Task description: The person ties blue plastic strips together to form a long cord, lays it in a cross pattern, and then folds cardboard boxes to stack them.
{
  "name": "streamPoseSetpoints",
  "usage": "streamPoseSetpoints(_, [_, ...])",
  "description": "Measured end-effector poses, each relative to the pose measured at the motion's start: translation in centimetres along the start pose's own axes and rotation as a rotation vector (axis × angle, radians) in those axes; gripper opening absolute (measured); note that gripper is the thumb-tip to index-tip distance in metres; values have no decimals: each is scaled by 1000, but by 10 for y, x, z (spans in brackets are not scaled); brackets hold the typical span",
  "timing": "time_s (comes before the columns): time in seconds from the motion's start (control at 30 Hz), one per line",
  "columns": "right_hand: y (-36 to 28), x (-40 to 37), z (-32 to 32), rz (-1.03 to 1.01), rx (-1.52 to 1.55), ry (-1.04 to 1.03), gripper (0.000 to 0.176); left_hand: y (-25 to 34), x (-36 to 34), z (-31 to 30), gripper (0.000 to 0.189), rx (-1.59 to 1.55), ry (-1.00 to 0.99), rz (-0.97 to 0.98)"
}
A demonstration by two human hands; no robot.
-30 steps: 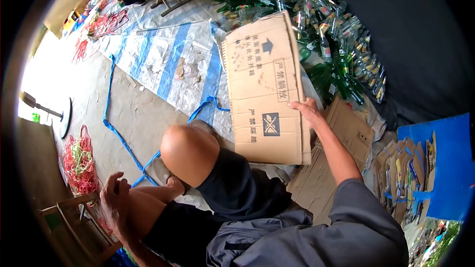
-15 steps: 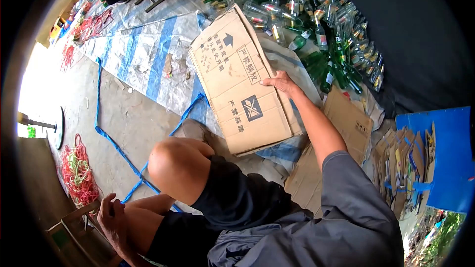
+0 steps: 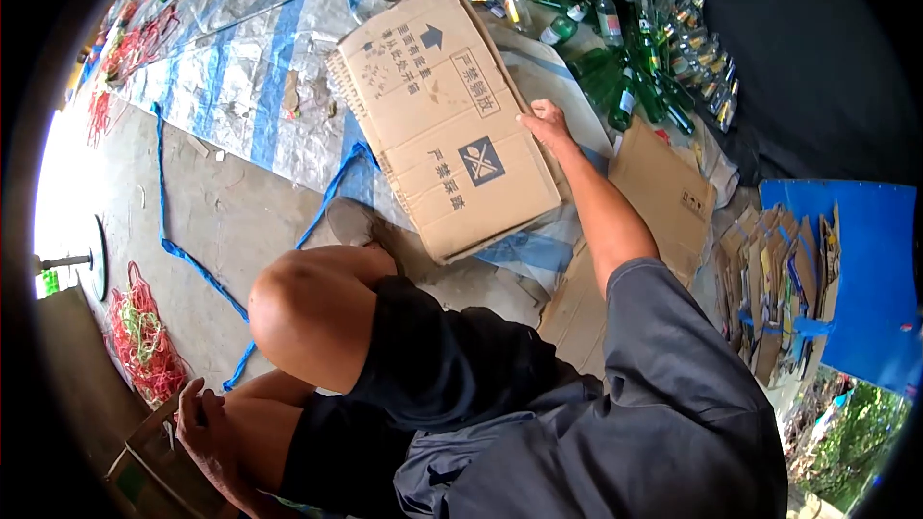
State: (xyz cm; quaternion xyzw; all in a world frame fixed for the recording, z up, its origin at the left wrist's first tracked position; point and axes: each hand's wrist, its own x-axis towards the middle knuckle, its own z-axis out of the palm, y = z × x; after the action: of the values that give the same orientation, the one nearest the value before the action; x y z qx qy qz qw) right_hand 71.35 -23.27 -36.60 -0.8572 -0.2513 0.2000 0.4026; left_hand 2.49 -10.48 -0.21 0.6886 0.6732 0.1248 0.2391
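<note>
A flattened cardboard box (image 3: 413, 168) with printed black characters, an arrow and a symbol lies tilted in front of my legs, its far end toward the glass bottles. My right hand (image 3: 548, 125) grips its right edge, thumb on the upper face and the other fingers partly hidden at the side. Low on the left, my left hand (image 3: 202, 428) is beside my leg with loosely bent fingers apart and nothing visible in them. A twisted blue strap (image 3: 197, 264) runs over the floor, one part passing close to the box's left side. Another cardboard sheet (image 3: 659, 178) lies right of my forearm.
Many green and clear glass bottles (image 3: 625, 48) are heaped at the far right. A blue-and-white striped tarp (image 3: 260, 86) covers the ground ahead. Tangled red string (image 3: 144, 336) lies at left. Tied cardboard pieces (image 3: 779, 288) lean by a blue panel (image 3: 875, 279).
The whole view has shifted, so most things sit higher and slightly further left. My right hand stays on the box edge, a little further along it. My left hand stays by my leg.
</note>
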Motion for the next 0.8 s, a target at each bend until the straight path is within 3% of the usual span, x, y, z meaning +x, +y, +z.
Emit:
streamPoseSetpoints(0.17, [44, -69, -33, 151, 70, -38, 58, 1, 6, 5, 23, 5, -31, 22])
streamPoseSetpoints(0.33, [131, -181, -53, 200, -346, -290, 37, 0, 9, 5, 24, 18, -61, 33])
streamPoseSetpoints(0.4, [140, -240, -60, -30, -719, -335, 30, 1, 10, 6, 24, 18, -75, 36])
streamPoseSetpoints(0.6, [122, -321, -77, -318, -1125, -699, 21, 3, 10, 4, 26, 32, -86, 40])
streamPoseSetpoints(0.73, [132, -327, -73, -639, -1158, -587, 13, 5, 7, 6, 27, 36, -90, 40])
streamPoseSetpoints(0.8, [135, -325, -72, -639, -1181, -670, 14, 4, 6, 3, 27, 40, -90, 41])
